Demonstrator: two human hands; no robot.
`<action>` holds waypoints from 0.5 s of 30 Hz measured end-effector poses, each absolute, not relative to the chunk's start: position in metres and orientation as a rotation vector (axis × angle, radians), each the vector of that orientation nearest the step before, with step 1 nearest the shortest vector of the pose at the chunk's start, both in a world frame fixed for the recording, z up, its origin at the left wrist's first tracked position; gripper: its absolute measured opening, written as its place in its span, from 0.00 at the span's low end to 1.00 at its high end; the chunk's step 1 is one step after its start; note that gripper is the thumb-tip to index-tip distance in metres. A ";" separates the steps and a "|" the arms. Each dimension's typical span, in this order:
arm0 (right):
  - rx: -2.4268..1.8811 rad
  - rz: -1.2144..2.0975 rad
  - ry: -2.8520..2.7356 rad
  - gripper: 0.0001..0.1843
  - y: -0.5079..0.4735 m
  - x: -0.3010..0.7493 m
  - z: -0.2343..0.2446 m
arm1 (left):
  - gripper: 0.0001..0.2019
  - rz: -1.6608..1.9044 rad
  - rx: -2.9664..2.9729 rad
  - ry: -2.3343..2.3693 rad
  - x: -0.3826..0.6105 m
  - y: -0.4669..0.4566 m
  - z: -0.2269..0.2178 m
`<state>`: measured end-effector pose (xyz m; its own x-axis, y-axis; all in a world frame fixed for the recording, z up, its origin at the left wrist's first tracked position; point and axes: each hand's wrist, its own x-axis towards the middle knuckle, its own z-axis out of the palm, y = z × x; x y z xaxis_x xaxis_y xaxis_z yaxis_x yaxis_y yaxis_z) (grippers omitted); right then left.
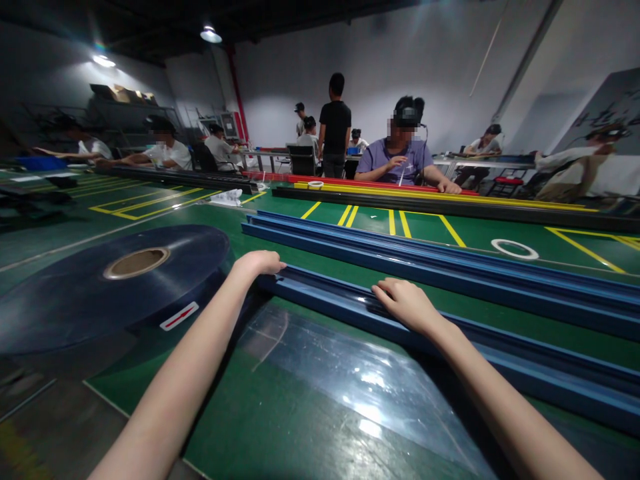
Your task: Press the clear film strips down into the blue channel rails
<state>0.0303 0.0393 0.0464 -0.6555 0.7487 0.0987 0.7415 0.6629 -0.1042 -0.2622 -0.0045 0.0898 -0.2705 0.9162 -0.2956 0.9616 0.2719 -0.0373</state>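
Observation:
A long blue channel rail (500, 347) lies across the green table in front of me. My left hand (260, 262) curls over its left end, fingers bent down behind the rail. My right hand (405, 301) rests on top of the rail further right, fingers curved onto its groove. A sheet of clear film (350, 373) stretches from the rail toward me between my forearms. A big dark roll of film (115, 283) with a cardboard core lies flat at the left, close to my left hand.
A second blue rail (425, 257) lies parallel behind the first. Farther back run black, yellow and red rails (450, 200). A white tape ring (515, 249) sits on the table (280, 440). A seated person (400, 157) faces me; several others work at tables behind.

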 end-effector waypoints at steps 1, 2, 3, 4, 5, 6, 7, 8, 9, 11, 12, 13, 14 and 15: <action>-1.231 0.077 -2.741 0.23 0.039 0.030 0.046 | 0.22 -0.349 1.701 2.376 -0.261 -0.006 0.092; -1.227 0.073 -2.741 0.23 0.039 0.030 0.046 | 0.23 -0.392 1.647 2.427 -0.258 -0.008 0.095; -1.223 0.070 -2.741 0.23 0.039 0.030 0.046 | 0.23 -0.420 1.605 2.473 -0.255 -0.010 0.099; -1.220 0.069 -2.741 0.23 0.039 0.031 0.046 | 0.24 -0.437 1.585 2.513 -0.251 -0.012 0.102; -1.219 0.070 -2.742 0.23 0.040 0.031 0.046 | 0.24 -0.449 1.583 2.548 -0.246 -0.015 0.106; -1.218 0.072 -2.743 0.23 0.040 0.031 0.046 | 0.24 -0.446 1.611 2.573 -0.241 -0.017 0.108; -1.218 0.073 -2.743 0.23 0.040 0.031 0.046 | 0.23 -0.424 1.672 2.584 -0.235 -0.018 0.110; -1.219 0.075 -2.743 0.23 0.040 0.031 0.046 | 0.23 -0.388 1.759 2.575 -0.229 -0.019 0.111; -1.223 0.076 -2.743 0.23 0.040 0.031 0.046 | 0.22 -0.328 1.882 2.546 -0.222 -0.020 0.111; -1.232 0.083 -2.742 0.23 0.040 0.031 0.047 | 0.20 -0.167 2.135 2.430 -0.208 -0.019 0.107; -1.233 0.086 -2.742 0.23 0.040 0.031 0.047 | 0.19 -0.088 2.222 2.358 -0.200 -0.018 0.103; -1.232 0.089 -2.742 0.23 0.040 0.031 0.047 | 0.19 -0.010 2.289 2.287 -0.193 -0.016 0.098; -1.228 0.089 -2.742 0.23 0.040 0.031 0.047 | 0.18 0.056 2.336 2.226 -0.186 -0.015 0.093; -1.223 0.085 -2.741 0.23 0.039 0.031 0.047 | 0.18 0.116 2.385 2.162 -0.179 -0.013 0.087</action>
